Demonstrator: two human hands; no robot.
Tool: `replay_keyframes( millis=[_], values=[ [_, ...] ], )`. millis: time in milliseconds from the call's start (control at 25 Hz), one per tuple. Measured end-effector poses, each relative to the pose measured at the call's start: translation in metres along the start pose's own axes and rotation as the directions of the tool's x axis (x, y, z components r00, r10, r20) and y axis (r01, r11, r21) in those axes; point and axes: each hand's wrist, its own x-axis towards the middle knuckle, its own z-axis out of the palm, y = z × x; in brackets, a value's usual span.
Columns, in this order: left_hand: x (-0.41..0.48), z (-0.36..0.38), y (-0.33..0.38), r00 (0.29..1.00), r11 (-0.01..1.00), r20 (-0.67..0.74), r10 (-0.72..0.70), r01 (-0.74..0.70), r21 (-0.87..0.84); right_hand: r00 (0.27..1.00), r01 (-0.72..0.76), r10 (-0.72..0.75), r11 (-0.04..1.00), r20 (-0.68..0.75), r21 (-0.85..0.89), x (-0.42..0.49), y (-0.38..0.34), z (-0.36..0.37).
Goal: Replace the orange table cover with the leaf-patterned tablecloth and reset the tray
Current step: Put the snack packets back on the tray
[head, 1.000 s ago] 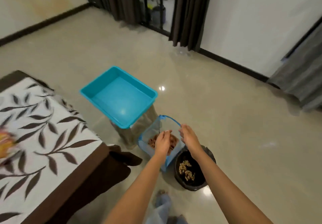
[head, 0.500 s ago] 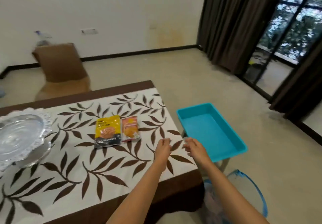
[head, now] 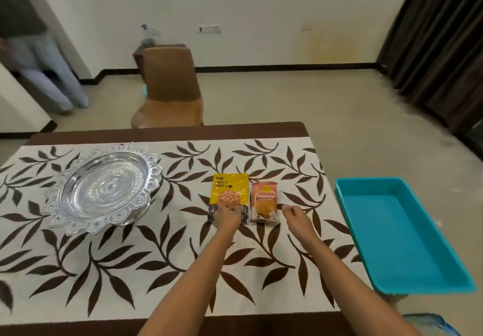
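The leaf-patterned tablecloth (head: 125, 270), white with brown leaves, lies spread over the table. An ornate silver tray (head: 104, 189) stands empty on its left part. At the middle lie a yellow nut packet (head: 229, 189) and, just to its right, an orange snack packet (head: 264, 201). My left hand (head: 226, 217) covers the yellow packet's near edge, with fingers curled down on it and the thumb alongside. My right hand (head: 295, 215) hovers right of the orange packet with loosely curled fingers, holding nothing.
A turquoise plastic bin (head: 397, 234) sits empty just off the table's right edge. A brown chair (head: 170, 87) stands beyond the far edge. A person's legs (head: 44, 74) are at the far left, dark curtains (head: 439, 48) on the right, a blue-rimmed bag (head: 433, 322) at bottom right.
My view swung from the floor bag and black bowl up to the table. Both hands left the bag and reached forward to the two packets; the left hand landed on the yellow one.
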Motion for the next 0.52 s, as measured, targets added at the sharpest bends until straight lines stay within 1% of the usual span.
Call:
replay_keyframes(
  millis=[80, 160, 320, 440, 520],
  values=[
    [0.015, -0.011, -0.011, 0.998, 0.998, -0.047, -0.047, 0.049, 0.028, 1.000, -0.003, 0.004, 0.998, 0.017, -0.068, 0.020, 0.002, 0.009],
    [0.027, -0.018, -0.018, 0.993, 0.994, -0.071, -0.094, 0.097, 0.041, 0.999, -0.041, 0.043, 0.994, 0.010, -0.101, 0.042, 0.002, 0.018],
    [0.052, -0.018, -0.022, 0.989, 0.986, -0.097, -0.114, 0.124, 0.108, 0.991, -0.123, 0.115, 0.982, -0.063, -0.143, 0.071, -0.006, 0.034],
    [0.058, -0.013, -0.022, 0.985, 0.982, -0.095, -0.143, 0.153, 0.115, 0.981, -0.163, 0.144, 0.974, -0.128, -0.160, 0.086, -0.006, 0.050],
    [0.060, -0.010, -0.022, 0.981, 0.978, -0.110, -0.160, 0.172, 0.120, 0.973, -0.195, 0.155, 0.950, -0.173, -0.243, 0.090, -0.004, 0.059]
  ],
)
